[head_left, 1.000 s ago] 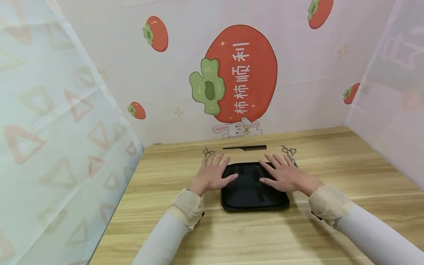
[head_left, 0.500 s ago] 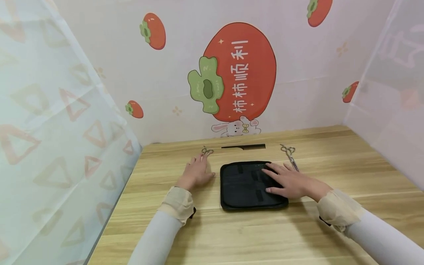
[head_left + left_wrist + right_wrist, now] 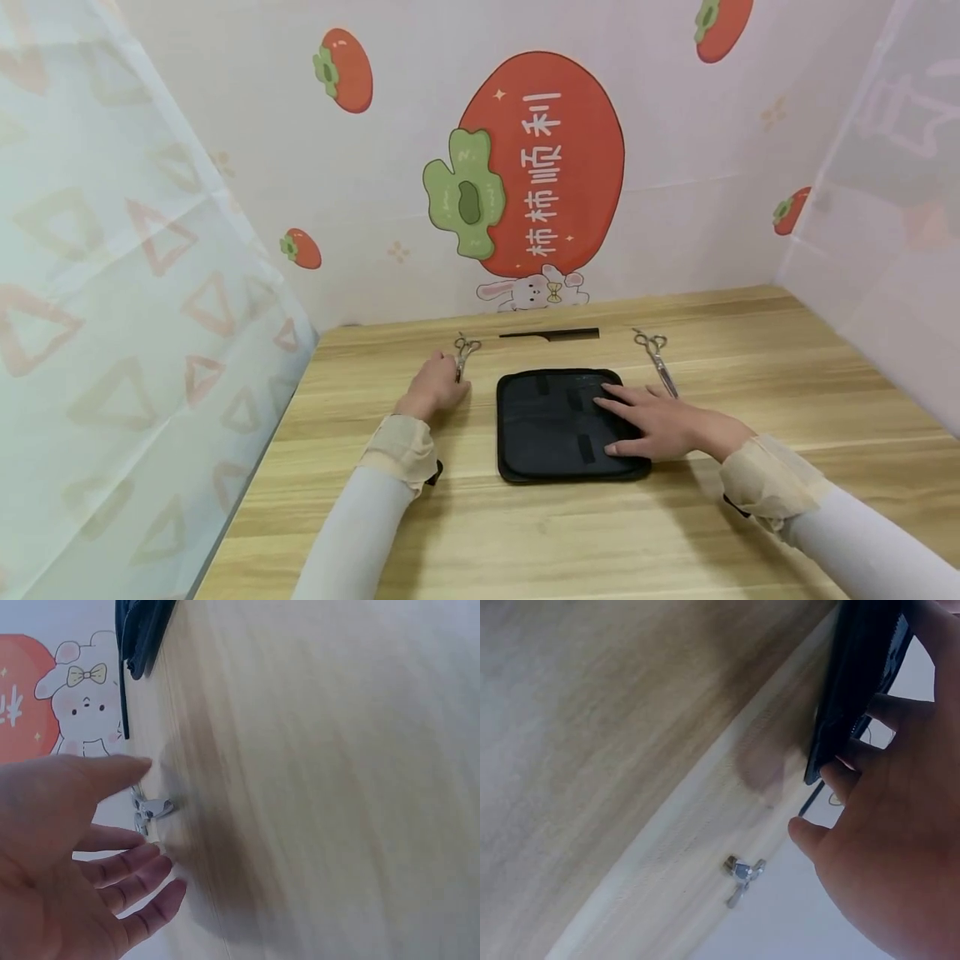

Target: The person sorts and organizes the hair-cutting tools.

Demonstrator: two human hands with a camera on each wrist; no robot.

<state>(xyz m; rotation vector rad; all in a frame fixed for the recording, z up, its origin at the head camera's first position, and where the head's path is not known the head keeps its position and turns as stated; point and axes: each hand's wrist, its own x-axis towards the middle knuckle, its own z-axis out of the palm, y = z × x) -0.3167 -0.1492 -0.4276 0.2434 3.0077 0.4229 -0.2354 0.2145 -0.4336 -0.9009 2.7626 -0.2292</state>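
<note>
A black zippered case [image 3: 540, 437] lies closed on the wooden table. Spread fingers of my right hand [image 3: 663, 423] rest over its right side, and the right wrist view shows them along the dark edge of the case [image 3: 855, 682]. To the left of the case, my left hand [image 3: 432, 388] is low over the table beside a pair of hairdressing scissors [image 3: 463, 354], partly covering their blades. In the left wrist view, thumb and loosely bent fingers stand apart, the scissors [image 3: 154, 810] showing beyond the gap. Neither hand holds anything.
A black tail comb [image 3: 562, 335] lies behind the case, near the back wall. A second pair of scissors [image 3: 658, 364] sits to the right, just past my right hand. Printed cloth walls [image 3: 697, 208] enclose the table [image 3: 525, 542] at the back and sides.
My left hand has left the case and moved left to the scissors, then drawn back slightly. My right hand has slid a little to the right on the case.
</note>
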